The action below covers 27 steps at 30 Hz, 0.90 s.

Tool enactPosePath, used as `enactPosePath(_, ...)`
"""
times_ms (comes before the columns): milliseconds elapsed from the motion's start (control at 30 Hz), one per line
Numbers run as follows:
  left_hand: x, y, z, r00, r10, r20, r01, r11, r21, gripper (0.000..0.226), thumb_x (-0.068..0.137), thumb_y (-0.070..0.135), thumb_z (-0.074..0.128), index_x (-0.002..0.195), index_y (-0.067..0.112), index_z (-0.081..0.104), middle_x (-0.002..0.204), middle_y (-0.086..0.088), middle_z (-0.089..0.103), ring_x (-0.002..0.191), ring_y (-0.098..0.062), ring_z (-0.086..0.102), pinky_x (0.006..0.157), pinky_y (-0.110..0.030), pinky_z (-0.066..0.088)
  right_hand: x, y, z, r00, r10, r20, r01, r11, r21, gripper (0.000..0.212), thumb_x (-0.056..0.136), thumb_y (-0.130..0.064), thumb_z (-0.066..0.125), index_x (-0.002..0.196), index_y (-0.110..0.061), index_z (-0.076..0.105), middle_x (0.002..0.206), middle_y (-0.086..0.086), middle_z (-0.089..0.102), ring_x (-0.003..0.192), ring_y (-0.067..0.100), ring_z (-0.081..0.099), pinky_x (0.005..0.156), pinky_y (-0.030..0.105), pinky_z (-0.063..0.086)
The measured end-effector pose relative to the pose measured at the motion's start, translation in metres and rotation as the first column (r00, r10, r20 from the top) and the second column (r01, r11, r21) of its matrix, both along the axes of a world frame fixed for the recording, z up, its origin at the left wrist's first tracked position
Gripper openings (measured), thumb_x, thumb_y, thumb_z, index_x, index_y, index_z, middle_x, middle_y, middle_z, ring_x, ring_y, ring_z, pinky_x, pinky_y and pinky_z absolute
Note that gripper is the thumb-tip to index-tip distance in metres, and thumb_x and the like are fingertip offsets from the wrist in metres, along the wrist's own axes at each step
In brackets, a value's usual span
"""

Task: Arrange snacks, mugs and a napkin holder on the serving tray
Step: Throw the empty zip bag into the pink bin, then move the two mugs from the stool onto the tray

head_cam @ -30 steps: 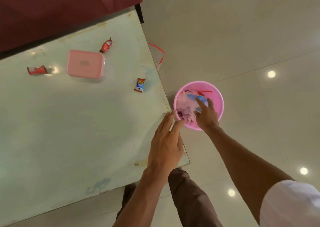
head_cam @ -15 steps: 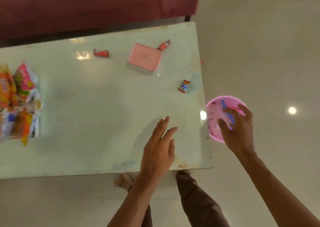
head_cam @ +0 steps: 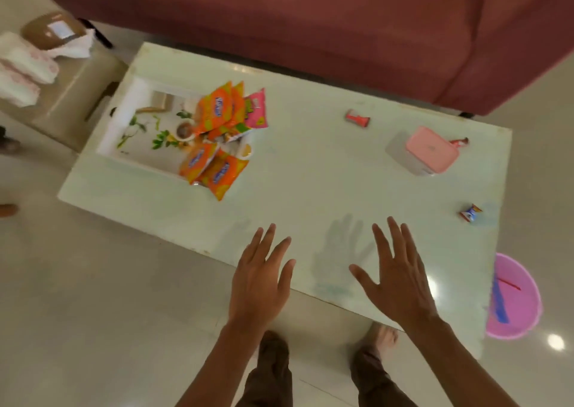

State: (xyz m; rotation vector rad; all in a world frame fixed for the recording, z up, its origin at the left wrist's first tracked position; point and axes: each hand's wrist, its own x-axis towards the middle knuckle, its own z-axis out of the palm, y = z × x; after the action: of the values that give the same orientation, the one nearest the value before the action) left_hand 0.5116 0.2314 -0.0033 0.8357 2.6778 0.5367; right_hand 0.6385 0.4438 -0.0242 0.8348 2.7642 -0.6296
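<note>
Head | left hand (head_cam: 259, 282), right hand (head_cam: 399, 277) spread flat, empty (over table (head_cam: 310, 195)) | snack packets (head_cam: 217, 133) on tray (head_cam: 136, 155)

Three small candies (head_cam: 357, 118) (head_cam: 459, 141) (head_cam: 470, 212), one tray (head_cam: 121, 117), one box (head_cam: 431, 150), one bin (head_cam: 523, 308).

The only view comes from a wide-angle camera worn on the person's head. It looks steeply down and forward across the near long edge of the table (head_cam: 310, 189) toward the sofa (head_cam: 310, 18) along the top. It sits close: the left hand (head_cam: 259, 285) and right hand (head_cam: 400, 285) loom large at the bottom, above the person's legs (head_cam: 273, 372). The serving tray (head_cam: 124, 117) lies toward the left, and the pink basin (head_cam: 521, 307) is at the right border.
</note>
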Motion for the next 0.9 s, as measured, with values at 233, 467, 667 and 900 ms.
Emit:
enactPosePath(233, -0.065, -0.12, 0.016, 0.981, 0.196, -0.004, -0.196, 0.98, 0.03, 0.041, 0.098, 0.03, 0.054, 0.134, 0.015, 0.066, 0.153, -0.011, 0.05, 0.144, -0.031, 0.043, 0.108, -0.049, 0.049, -0.104, -0.113, 0.021, 0.985, 0.168, 0.047, -0.169, 0.985, 0.033, 0.098, 0.083, -0.076, 0.027, 0.156, -0.011, 0.028, 0.166, 0.016, 0.012, 0.153, 0.037, 0.007, 0.111, 0.061, 0.035)
enactPosePath(467, -0.148, -0.223, 0.023, 0.938, 0.344, -0.046, -0.344, 0.939, 0.008, 0.042, 0.098, 0.026, 0.059, 0.138, 0.015, 0.062, 0.154, -0.014, 0.049, 0.144, -0.036, 0.043, 0.108, -0.052, 0.047, -0.208, -0.21, 0.042, 0.954, 0.298, 0.039, -0.299, 0.953, 0.047, 0.1, 0.081, -0.077, 0.024, 0.156, -0.011, 0.028, 0.165, 0.018, 0.014, 0.152, 0.037, 0.009, 0.112, 0.06, 0.034)
enactPosePath(667, -0.192, -0.264, 0.032, 0.895, 0.446, -0.001, -0.446, 0.895, -0.003, 0.044, 0.101, 0.032, 0.056, 0.143, 0.019, 0.057, 0.158, -0.011, 0.044, 0.147, -0.033, 0.038, 0.111, -0.054, 0.044, -0.29, -0.261, 0.054, 0.913, 0.406, -0.039, -0.401, 0.911, 0.096, 0.082, 0.089, -0.054, 0.06, 0.152, -0.008, 0.036, 0.162, 0.021, 0.024, 0.15, 0.04, 0.018, 0.112, 0.059, 0.035)
enactPosePath(900, -0.259, -0.292, 0.019, 0.866, 0.5, 0.011, -0.5, 0.866, 0.019, 0.042, 0.097, 0.03, 0.064, 0.138, 0.019, 0.062, 0.155, -0.01, 0.048, 0.142, -0.034, 0.045, 0.109, -0.047, 0.042, -0.385, -0.301, 0.047, 0.894, 0.443, -0.072, -0.435, 0.895, 0.099, 0.078, 0.089, -0.049, 0.064, 0.151, -0.012, 0.037, 0.163, 0.017, 0.021, 0.151, 0.038, 0.016, 0.115, 0.057, 0.032)
